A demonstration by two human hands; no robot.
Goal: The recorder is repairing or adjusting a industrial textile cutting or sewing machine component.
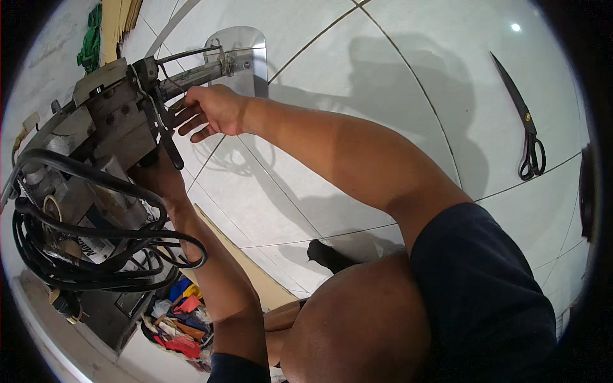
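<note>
A metal cloth-cutting machine (118, 112) with a flat, rounded base plate (255, 80) lies tilted on the left. My right hand (217, 110) reaches to it from the right, beside the upright bar and the black lever (171, 137). Its fingers are apart and slightly bent, with nothing visible in them; a thin wire passes close to the thumb. Lower down, my left hand (156, 175) goes in beneath the machine's body. The machine hides its fingers, so its grip does not show.
A thick black cable (96, 169) hangs in loops off the machine's near side. Black scissors (529, 121) lie on the white tiled floor (319, 159) at the right. Coloured cloth scraps (182, 325) fill the lower left. Brown cardboard (120, 25) and green cloth (91, 41) are at the far left.
</note>
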